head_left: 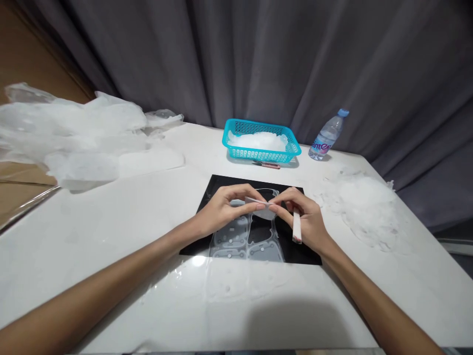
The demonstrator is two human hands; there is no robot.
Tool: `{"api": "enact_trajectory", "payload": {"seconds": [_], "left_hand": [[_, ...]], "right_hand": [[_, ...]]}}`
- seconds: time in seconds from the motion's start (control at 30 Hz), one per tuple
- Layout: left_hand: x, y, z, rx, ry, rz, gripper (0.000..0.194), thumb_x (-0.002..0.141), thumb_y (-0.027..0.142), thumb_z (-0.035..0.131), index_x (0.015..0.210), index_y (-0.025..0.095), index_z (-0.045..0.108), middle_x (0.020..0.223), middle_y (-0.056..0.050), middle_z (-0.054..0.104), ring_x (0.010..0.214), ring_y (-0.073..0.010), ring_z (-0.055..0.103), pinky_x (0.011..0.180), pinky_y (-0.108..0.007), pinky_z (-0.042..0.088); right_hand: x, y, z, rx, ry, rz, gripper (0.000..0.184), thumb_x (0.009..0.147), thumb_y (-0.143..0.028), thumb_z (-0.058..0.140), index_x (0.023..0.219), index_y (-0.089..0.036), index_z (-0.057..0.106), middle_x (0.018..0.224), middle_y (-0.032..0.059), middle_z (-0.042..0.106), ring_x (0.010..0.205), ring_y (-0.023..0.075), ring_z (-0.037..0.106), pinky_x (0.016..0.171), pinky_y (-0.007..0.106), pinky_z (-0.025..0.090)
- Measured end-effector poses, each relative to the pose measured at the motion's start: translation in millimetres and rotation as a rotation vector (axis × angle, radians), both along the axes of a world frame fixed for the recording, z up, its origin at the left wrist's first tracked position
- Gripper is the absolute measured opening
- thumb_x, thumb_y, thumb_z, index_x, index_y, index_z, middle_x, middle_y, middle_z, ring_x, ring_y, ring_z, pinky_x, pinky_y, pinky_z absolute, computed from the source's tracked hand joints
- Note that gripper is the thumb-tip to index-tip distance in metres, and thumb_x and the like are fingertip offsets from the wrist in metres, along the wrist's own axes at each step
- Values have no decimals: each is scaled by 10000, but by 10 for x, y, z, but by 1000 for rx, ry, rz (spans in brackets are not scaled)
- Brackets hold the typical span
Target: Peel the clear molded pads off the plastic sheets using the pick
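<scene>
My left hand (226, 207) and my right hand (303, 218) meet over a black mat (218, 190) on the white table. Both pinch a small piece of clear film (258, 203) between thumb and fingertips. A white stick-like tool (296, 227) with a reddish tip also rests in my right hand, pointing down toward me. Beneath the hands lies a clear plastic sheet (240, 241) with die-cut shapes and small holes, reaching over the mat's near edge.
A turquoise basket (261, 140) with clear plastic pieces stands behind the mat, a dark pen-like tool (266, 164) before it. A water bottle (327, 135) stands at back right. Piles of clear film lie right (365, 207) and left (74, 138). Grey curtain behind.
</scene>
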State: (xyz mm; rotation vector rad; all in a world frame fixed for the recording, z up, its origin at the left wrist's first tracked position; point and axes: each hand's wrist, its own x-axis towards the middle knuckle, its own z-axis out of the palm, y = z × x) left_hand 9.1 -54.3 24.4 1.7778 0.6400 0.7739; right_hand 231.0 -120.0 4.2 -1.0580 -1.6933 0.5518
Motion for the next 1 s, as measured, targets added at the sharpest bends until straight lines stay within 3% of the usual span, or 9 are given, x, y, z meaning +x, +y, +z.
{"api": "enact_trajectory", "payload": {"seconds": [0.13, 0.23, 0.33, 0.43, 0.53, 0.7, 1.0], "left_hand": [[2, 26, -44, -5, 5, -10, 229, 933, 411, 766, 1000, 192, 783, 1050, -68, 780, 1006, -220, 733, 916, -333, 579], [16, 59, -129, -85, -67, -53, 379, 868, 380, 838, 1182, 216, 705, 1092, -58, 771, 1035, -227, 732, 917, -349, 585], [26, 83, -207, -158, -89, -13, 400, 843, 393, 858, 1135, 195, 668, 960, -31, 752, 878, -195, 723, 787, -308, 573], [27, 73, -210, -44, 10, 82, 294, 886, 435, 811, 972, 169, 722, 858, -17, 706, 745, -145, 627, 670, -261, 477], [34, 24, -170, 156, 91, 80, 239, 917, 421, 784, 883, 185, 776, 771, 6, 645, 691, -122, 519, 642, -262, 397], [50, -43, -168, 248, 47, 45, 188, 974, 369, 726, 928, 210, 816, 778, -3, 632, 730, -142, 546, 671, -282, 406], [23, -41, -144, 261, -8, 41, 128, 982, 307, 722, 1016, 253, 833, 905, -12, 678, 854, -145, 637, 779, -281, 492]], "right_hand": [[1, -17, 6, 9, 2, -10, 30, 967, -281, 727, 979, -256, 740, 809, -4, 633, 669, 148, 470, 629, 311, 402], [2, -28, 10, -41, 41, -24, 64, 977, -307, 711, 957, -246, 707, 826, -11, 633, 628, 129, 455, 597, 298, 387], [36, -6, 6, -116, 14, -98, 105, 972, -323, 702, 940, -235, 654, 787, -26, 583, 630, 128, 439, 603, 292, 378], [74, 34, -2, -130, -57, -133, 189, 934, -310, 731, 1082, -242, 636, 923, -2, 624, 718, 147, 458, 686, 304, 410], [61, 53, -1, -110, -53, -62, 329, 935, -316, 742, 1245, -271, 644, 1066, 23, 666, 771, 164, 478, 732, 322, 427], [-6, 32, 19, -57, -6, -12, 29, 940, -277, 759, 946, -273, 787, 853, 13, 730, 763, 191, 514, 693, 340, 410], [13, -10, 36, -8, 22, -18, 79, 907, -243, 804, 949, -306, 827, 894, 12, 785, 829, 208, 604, 744, 374, 458]]}}
